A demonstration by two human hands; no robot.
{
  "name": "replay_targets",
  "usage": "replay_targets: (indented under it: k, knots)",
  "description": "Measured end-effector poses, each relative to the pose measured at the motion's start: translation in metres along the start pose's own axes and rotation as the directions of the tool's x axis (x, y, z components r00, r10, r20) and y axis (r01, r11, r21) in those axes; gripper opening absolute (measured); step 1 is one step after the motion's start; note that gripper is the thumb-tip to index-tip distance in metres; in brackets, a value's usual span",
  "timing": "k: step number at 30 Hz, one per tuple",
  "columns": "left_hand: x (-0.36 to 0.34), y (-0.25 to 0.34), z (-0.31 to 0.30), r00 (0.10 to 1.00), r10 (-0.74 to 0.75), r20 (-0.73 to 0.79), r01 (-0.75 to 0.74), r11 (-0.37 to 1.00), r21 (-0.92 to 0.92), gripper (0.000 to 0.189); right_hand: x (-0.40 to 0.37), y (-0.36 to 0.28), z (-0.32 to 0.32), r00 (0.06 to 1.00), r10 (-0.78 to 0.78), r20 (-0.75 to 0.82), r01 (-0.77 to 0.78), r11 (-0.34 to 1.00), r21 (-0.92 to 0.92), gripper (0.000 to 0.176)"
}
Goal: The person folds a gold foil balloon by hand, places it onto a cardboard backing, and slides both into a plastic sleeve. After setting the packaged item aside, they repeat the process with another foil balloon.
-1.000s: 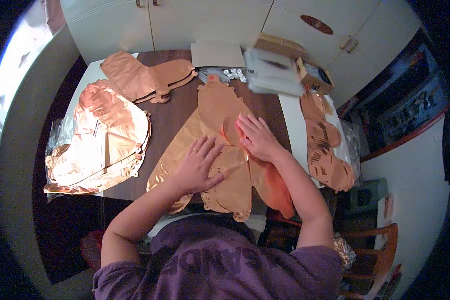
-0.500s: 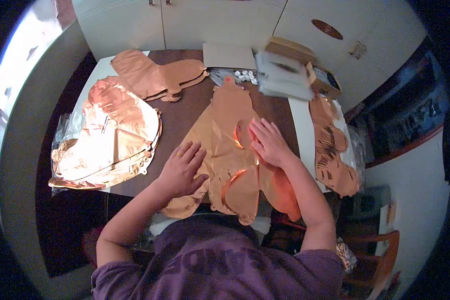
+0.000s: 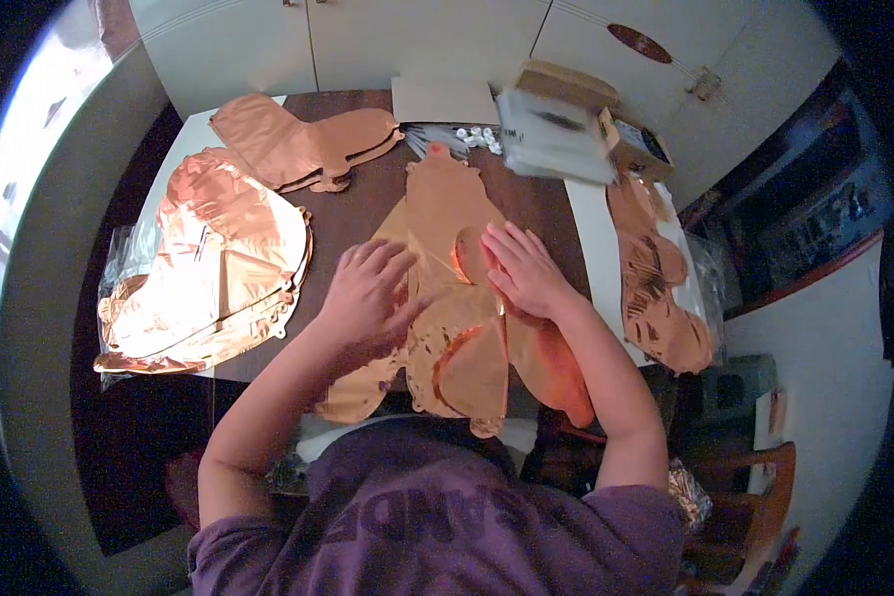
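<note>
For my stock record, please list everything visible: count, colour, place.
centre foil: count unclear, copper, table middle
foil piles: 3, copper, table's left, far left, right
small pieces: several, white, far middle
strips: several, grey, beside them
board: 1, pale, behind them
plastic stack: 1, whitish, far right
cardboard items: 2, brown, far right
table: 1, brown-white, centre
cabinet doors: several, white, behind
chair: 1, brown, lower right
shirt: 1, purple, bottom
left hand, right hand: 1 each, bare, at centre foil
</note>
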State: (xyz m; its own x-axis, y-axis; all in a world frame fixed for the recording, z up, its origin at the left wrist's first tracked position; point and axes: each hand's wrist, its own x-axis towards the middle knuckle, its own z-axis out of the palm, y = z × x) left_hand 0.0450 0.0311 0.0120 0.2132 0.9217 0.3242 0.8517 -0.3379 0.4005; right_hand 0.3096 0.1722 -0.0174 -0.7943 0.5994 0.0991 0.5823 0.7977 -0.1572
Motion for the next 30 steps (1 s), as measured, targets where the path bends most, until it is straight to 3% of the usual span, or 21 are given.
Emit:
replay_targets:
  k: [3, 6, 9, 15, 18, 20, 22, 24, 27, 30]
  knots:
    - [0.03, 0.016, 0.008, 0.991, 0.131, 0.021, -0.126, 0.979, -0.159, 0.071, 0.002, 0.003, 0.004, 1.0, 0.012, -0.011, -0.012, 1.0, 0.022, 0.055]
    - [0.036, 0.012, 0.034, 0.956, 0.287, 0.066, -0.282, 0.957, -0.075, 0.082, 0.0, 0.007, 0.008, 0.998, -0.033, -0.051, 0.033, 0.999, 0.014, 0.054]
    - [0.03, -0.001, 0.051, 0.954, 0.231, 0.191, -0.237, 0.971, 0.011, 0.093, 0.0, 0.003, 0.002, 1.0, -0.003, -0.029, 0.004, 1.0, 0.024, 0.055]
    - [0.025, -0.012, 0.056, 0.946, 0.262, 0.189, -0.264, 0.964, -0.015, 0.098, 0.003, 0.009, 0.003, 0.996, -0.024, -0.081, 0.036, 0.989, 0.143, 0.05]
    - [0.026, -0.011, 0.054, 0.946, 0.26, 0.195, -0.263, 0.965, -0.009, 0.097, -0.014, 0.026, -0.004, 0.898, 0.214, -0.384, -0.024, 0.895, 0.445, 0.052]
    - [0.024, -0.007, 0.052, 0.951, 0.259, 0.17, -0.267, 0.963, 0.024, 0.095, -0.047, 0.012, -0.041, 0.824, 0.534, -0.189, -0.338, 0.731, 0.593, 0.058]
    - [0.025, -0.007, 0.051, 0.953, 0.26, 0.158, -0.268, 0.963, 0.036, 0.095, -0.097, 0.002, -0.056, 0.794, 0.607, -0.005, -0.599, 0.785, 0.154, 0.065]
    - [0.026, -0.007, 0.051, 0.951, 0.259, 0.167, -0.266, 0.964, 0.024, 0.095, -0.116, -0.025, -0.076, 0.673, 0.713, 0.197, -0.687, 0.702, -0.189, 0.064]
    - [0.024, -0.008, 0.056, 0.953, 0.256, 0.16, -0.267, 0.962, 0.054, 0.095, -0.128, -0.038, -0.072, 0.636, 0.757, 0.146, -0.753, 0.651, -0.093, 0.058]
    - [0.024, -0.008, 0.055, 0.956, 0.262, 0.134, -0.267, 0.964, 0.019, 0.095, -0.13, -0.019, -0.059, 0.617, 0.678, 0.399, -0.779, 0.598, 0.189, 0.049]
